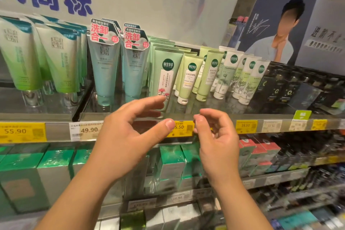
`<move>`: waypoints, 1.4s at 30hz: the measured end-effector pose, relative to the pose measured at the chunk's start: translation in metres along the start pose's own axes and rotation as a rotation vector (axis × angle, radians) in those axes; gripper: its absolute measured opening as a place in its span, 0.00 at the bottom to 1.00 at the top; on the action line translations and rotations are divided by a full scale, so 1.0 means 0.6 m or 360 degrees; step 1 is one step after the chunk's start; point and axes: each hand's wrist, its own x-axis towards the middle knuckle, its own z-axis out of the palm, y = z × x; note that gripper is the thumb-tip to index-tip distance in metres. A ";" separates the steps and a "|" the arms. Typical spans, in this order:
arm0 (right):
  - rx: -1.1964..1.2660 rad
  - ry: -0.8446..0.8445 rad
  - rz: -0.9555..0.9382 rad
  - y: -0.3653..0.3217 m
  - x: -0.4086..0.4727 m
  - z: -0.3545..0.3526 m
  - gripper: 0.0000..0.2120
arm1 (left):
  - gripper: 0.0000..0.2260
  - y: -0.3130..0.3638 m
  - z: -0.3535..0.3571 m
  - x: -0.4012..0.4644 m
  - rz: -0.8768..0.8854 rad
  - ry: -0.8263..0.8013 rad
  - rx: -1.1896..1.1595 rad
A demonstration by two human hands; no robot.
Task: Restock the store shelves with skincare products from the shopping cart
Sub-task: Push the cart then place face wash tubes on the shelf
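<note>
left grip [128, 136]: empty, fingers loosely spread, tips reaching toward the flower tube [164, 78].
right grip [214, 136]: empty, fingers loosely curled, in front of the shelf [211, 115] edge.
tubes: upright in rows on the shelf, caps down; flower tube just behind left fingertips.
price tags [20, 131]: along the shelf edge.
boxes [54, 166]: green, on the shelf below.

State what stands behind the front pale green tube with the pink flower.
Behind the flower tube, more tubes of the same pale green stand in a row; only their top edges show. Their count and labels are covered.
</note>
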 end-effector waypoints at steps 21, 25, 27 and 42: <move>-0.0426 0.0667 0.0607 0.043 -0.221 -0.315 0.05 | 0.17 -0.053 0.348 -0.128 -0.0641 -0.1258 -0.0668; -0.0603 0.0800 0.0744 0.048 -0.278 -0.390 0.10 | 0.20 -0.044 0.428 -0.174 -0.0706 -0.1521 -0.0673; -0.0599 0.0875 0.0747 0.057 -0.309 -0.429 0.11 | 0.21 -0.037 0.469 -0.199 -0.0704 -0.1655 -0.0622; -0.0273 0.1451 0.1359 0.131 -0.495 -0.705 0.06 | 0.06 -0.051 0.737 -0.359 -0.0640 -0.2134 0.0041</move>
